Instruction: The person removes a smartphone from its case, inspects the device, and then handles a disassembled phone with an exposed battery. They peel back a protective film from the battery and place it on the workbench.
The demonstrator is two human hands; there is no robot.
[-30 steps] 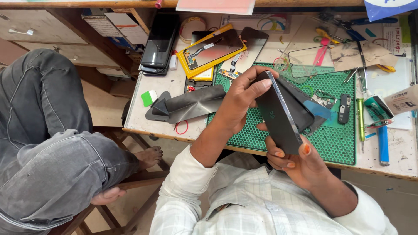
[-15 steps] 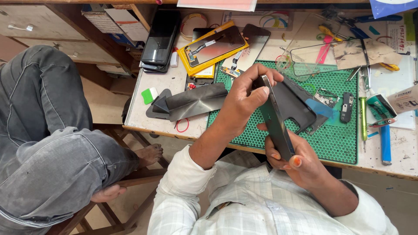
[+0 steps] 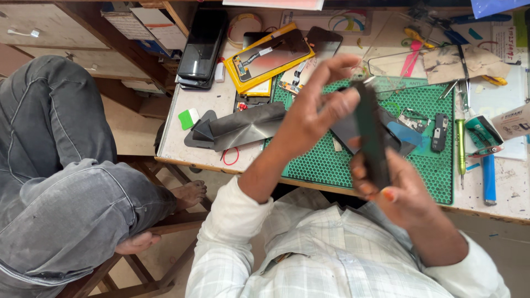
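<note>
Phone (image 3: 371, 135), edge-on, gripped by right hand (image 3: 400, 190); left hand (image 3: 314, 110) at its top; green mat (image 3: 331, 160) beneath.
</note>
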